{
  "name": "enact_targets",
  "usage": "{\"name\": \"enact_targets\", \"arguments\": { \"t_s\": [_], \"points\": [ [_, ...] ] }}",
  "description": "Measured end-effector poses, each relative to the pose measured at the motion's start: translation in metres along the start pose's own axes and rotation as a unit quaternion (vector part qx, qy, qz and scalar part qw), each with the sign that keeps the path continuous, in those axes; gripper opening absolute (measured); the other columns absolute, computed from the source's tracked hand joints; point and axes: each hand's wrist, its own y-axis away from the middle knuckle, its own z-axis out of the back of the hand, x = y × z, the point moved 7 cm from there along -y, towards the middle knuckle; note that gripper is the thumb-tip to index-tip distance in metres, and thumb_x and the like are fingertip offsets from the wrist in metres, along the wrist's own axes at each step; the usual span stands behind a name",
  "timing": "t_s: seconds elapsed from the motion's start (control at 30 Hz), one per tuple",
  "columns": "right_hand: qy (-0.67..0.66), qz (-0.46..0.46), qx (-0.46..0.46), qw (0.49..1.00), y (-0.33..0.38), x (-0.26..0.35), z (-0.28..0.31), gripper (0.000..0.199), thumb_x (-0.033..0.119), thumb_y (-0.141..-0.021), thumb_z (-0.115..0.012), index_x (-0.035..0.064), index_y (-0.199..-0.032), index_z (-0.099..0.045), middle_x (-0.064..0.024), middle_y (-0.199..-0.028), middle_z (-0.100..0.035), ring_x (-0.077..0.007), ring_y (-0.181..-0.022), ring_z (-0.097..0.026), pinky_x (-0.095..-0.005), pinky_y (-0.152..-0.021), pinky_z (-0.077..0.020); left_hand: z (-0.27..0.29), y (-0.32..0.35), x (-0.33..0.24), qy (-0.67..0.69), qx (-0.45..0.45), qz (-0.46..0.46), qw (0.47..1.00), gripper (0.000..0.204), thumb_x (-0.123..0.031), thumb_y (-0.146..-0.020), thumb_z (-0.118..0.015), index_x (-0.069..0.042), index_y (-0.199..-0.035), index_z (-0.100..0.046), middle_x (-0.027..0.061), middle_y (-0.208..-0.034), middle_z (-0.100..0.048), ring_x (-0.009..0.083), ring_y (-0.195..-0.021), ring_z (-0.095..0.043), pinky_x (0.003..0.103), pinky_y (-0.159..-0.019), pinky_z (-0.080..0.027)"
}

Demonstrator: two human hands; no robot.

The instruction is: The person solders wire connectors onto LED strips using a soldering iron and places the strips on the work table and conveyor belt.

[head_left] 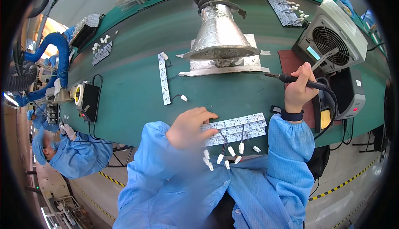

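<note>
My right hand (300, 88) is closed around a black-handled soldering iron (312, 84), its thin tip pointing left over the green mat. A black band circles that wrist. In front of me lies a group of white LED circuit board strips (245, 126), side by side, with dark wires hanging toward my lap. White plug connectors (231, 150) end those wires. At the strips' left end my left hand (189, 126) pinches the uppermost strip, fingers on its far edge and thumb on its near edge. A single LED strip (163, 79) lies apart, farther left, with wired connectors beside it.
A silver fume hood (218, 35) hangs over a pale plate at the back middle. On the right stand a fan unit (332, 37) and a soldering station (347, 91) with a yellow sponge (325, 119). A black box (88, 102) sits left; a co-worker (77, 150) is beyond.
</note>
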Motion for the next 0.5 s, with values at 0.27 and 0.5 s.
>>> {"name": "enact_targets", "arguments": {
  "t_s": [0.27,0.5],
  "points": [
    [-0.013,-0.008,-0.046,0.999,-0.011,0.004,0.012,0.044,0.017,-0.100,-0.053,-0.0007,-0.061,-0.051,-0.0032,-0.060,-0.049,-0.0109,-0.059,-0.045,-0.0263,-0.057,-0.0340,0.027,-0.024,0.014,0.177,0.037,0.004,0.984,0.021,-0.011,-0.085,-0.076,0.001,-0.103,-0.075,0.0090,-0.086,-0.066,0.0180,-0.080,-0.061,0.031,-0.072,-0.049],
    [-0.022,0.039,-0.094,0.995,-0.011,0.024,0.016,0.045,0.017,-0.101,-0.052,-0.0007,-0.060,-0.052,-0.0083,-0.060,-0.052,-0.0155,-0.059,-0.050,-0.0275,-0.057,-0.0370,0.004,-0.054,0.049,0.306,-0.083,0.118,0.941,0.037,-0.012,-0.094,-0.069,0.001,-0.128,-0.062,0.0090,-0.109,-0.071,0.0108,-0.080,-0.063,0.026,-0.074,-0.052]
  ]
}}
